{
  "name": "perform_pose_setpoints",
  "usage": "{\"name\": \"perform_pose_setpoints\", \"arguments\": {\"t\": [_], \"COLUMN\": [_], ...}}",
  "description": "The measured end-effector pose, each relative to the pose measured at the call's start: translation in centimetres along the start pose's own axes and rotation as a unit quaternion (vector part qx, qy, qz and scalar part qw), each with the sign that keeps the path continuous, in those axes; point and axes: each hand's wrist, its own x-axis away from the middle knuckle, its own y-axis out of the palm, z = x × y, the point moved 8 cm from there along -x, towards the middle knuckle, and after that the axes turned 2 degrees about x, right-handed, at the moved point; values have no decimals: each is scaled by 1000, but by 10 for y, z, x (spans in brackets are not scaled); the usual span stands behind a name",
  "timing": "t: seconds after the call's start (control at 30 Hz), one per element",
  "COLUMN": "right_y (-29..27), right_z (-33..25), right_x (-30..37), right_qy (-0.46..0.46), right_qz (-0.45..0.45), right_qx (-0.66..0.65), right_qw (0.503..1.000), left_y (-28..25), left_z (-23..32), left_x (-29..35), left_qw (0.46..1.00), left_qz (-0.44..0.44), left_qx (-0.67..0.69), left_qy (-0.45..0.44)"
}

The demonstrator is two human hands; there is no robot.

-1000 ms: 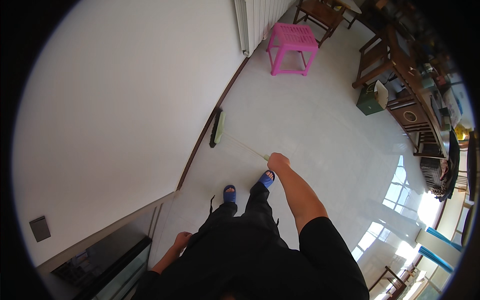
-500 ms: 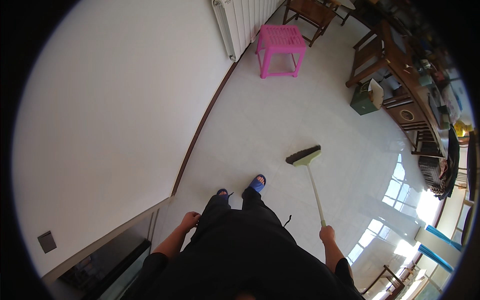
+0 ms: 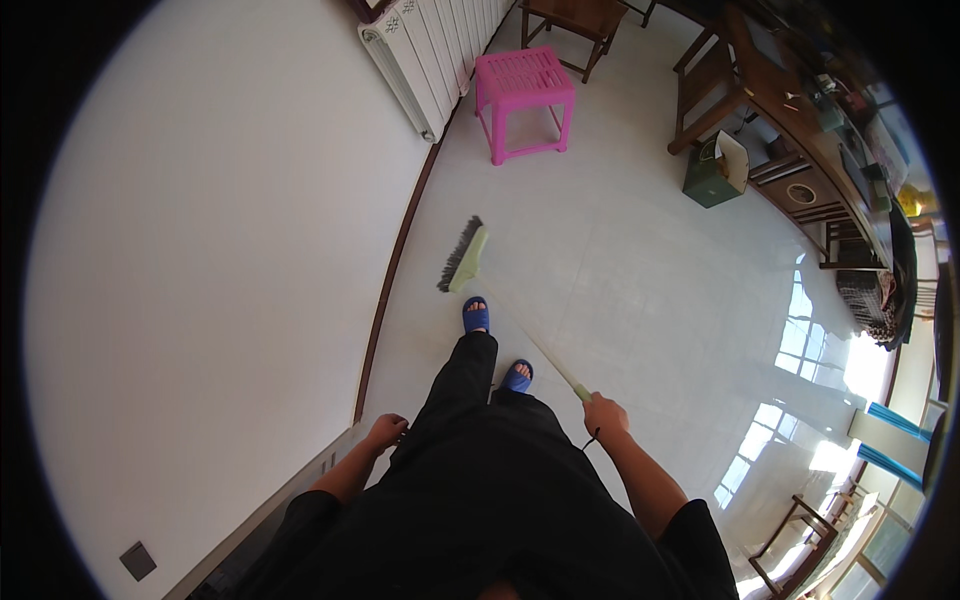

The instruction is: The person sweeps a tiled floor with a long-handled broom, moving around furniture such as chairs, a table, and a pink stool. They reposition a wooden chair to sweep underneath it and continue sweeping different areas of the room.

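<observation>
A broom (image 3: 469,262) with a pale green head, dark bristles and a pale handle reaches out ahead of me. My right hand (image 3: 606,412) is wrapped round the top end of its handle. The head lies on the floor just beyond my forward foot, its bristles turned toward the wall on the left. Beside my left thigh hangs my left hand (image 3: 387,431), fingers curled in and nothing visible in them. I wear blue slippers (image 3: 477,315), one foot ahead of the other.
A white wall (image 3: 220,250) with a dark skirting runs along my left, with a radiator (image 3: 440,70) farther on. A pink plastic stool (image 3: 525,80) stands ahead near it. At the right are a wooden desk (image 3: 790,120) and a green box (image 3: 715,175). Sunlight reflects off the floor (image 3: 620,270).
The broom head has swung from the right across to the left, near the wall. My right hand has moved inward and forward with the handle. I have stepped forward.
</observation>
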Motion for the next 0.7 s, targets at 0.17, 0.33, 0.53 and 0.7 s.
{"name": "perform_pose_setpoints", "arguments": {"t": [0.17, 0.33, 0.53, 0.7], "right_y": [-49, -81, -89, -70], "right_z": [-155, -210, -87, 37], "right_x": [-106, -179, -178, -81], "right_qy": [-95, -62, 98, 242], "right_qz": [-6, -14, -35, -12], "right_qx": [66, 72, 31, -31], "right_qw": [993, 995, 994, 970], "left_y": [-51, -92, -124, -136], "left_z": [22, 14, 18, 60], "left_x": [-39, -47, -73, -116], "left_qw": [995, 993, 996, 998], "left_qz": [-16, -15, -30, -65], "left_qx": [88, 94, 55, 23], "left_qy": [-38, -68, -70, 3]}}
